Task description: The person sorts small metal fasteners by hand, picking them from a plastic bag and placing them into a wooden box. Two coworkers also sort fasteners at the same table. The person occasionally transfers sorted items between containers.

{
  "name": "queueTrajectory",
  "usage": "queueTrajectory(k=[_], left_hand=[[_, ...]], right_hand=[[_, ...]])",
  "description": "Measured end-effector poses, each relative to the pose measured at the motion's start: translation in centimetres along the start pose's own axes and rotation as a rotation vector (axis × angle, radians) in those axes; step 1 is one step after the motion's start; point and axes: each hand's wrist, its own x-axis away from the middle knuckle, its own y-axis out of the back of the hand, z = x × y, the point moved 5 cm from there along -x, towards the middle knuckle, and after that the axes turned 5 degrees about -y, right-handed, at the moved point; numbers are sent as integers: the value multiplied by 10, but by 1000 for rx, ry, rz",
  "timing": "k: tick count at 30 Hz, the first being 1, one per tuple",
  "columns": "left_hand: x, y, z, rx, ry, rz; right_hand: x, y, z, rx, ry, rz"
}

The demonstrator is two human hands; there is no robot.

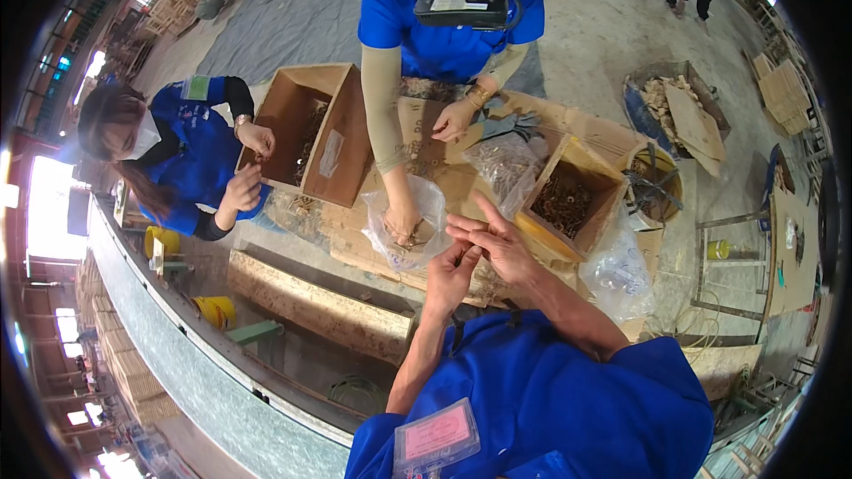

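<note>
My left hand (451, 278) and my right hand (502, 247) meet over the near edge of the cardboard-covered worktop. Thumb and fingertips of the left are pinched together beside the right thumb. A small dark piece seems to sit between them, too small to name. Some fingers of my right hand stretch out to the left, while its thumb presses toward the left hand. Just beyond, a clear plastic bag (424, 198) lies with a co-worker's hand (404, 220) inside it. Right of my hands stands a wooden box (593, 166) of small brownish metal parts (563, 204).
A larger wooden box (333, 146) stands at the left, by a second co-worker's hands (248, 168). More plastic bags (619, 277) lie at the right, near a bucket (661, 179). Small rings (417, 137) are scattered on the cardboard. A long wooden board (311, 302) runs below left.
</note>
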Motion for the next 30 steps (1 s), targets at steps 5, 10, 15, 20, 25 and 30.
queueTrajectory(k=[5, 10, 15, 20, 25, 30], left_hand=[[1, 0, -7, -116, -142, -34], [-2, 1, -18, -140, -256, -125], [0, 10, -11, -41, -266, -237], [3, 9, -33, -157, -463, -358], [7, 11, -28, -438, -554, -317], [8, 12, -28, -353, -548, -306]], right_hand=[[-3, 1, -6, -187, 1, 87], [-1, 5, -11, -42, -112, 176], [8, -10, -14, -298, -232, 151], [14, -6, -21, -281, -199, 122], [15, -8, -2, -336, -220, 79], [12, -4, -5, -239, -211, -19]])
